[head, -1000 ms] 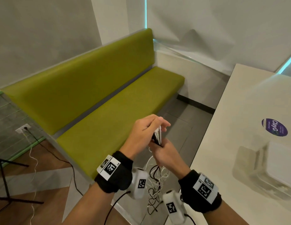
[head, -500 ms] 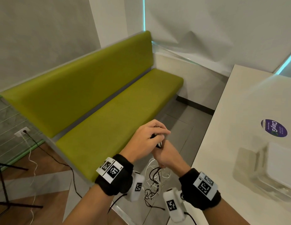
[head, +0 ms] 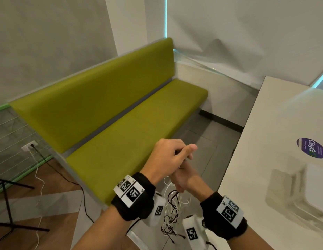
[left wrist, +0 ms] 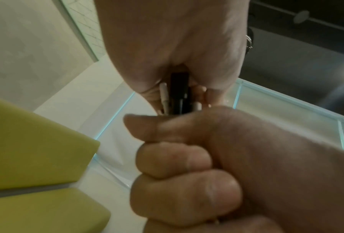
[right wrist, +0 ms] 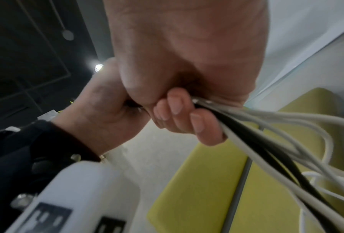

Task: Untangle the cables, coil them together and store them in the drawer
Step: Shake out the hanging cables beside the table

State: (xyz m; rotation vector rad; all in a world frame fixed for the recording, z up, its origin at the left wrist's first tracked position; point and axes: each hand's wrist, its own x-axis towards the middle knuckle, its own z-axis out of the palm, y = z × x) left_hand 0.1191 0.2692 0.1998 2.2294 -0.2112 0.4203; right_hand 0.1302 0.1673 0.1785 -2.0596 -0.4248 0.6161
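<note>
White and black cables (right wrist: 270, 141) hang from my right hand (head: 182, 175), its fingers (right wrist: 197, 126) curled around them; my left hand (head: 168, 156) at 12 o'clock grips their plug ends (left wrist: 179, 93), beside the tabletop (head: 265, 159).

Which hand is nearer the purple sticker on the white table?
Right. The right hand is on the side toward the purple sticker; the left hand lies farther off, toward the green bench.

Cables (right wrist: 266, 151) black and white (bench (head: 121, 127) olive-green).

Left hand (head: 168, 156) now closed over cable ends (left wrist: 177, 94), white plugs hidden.
</note>
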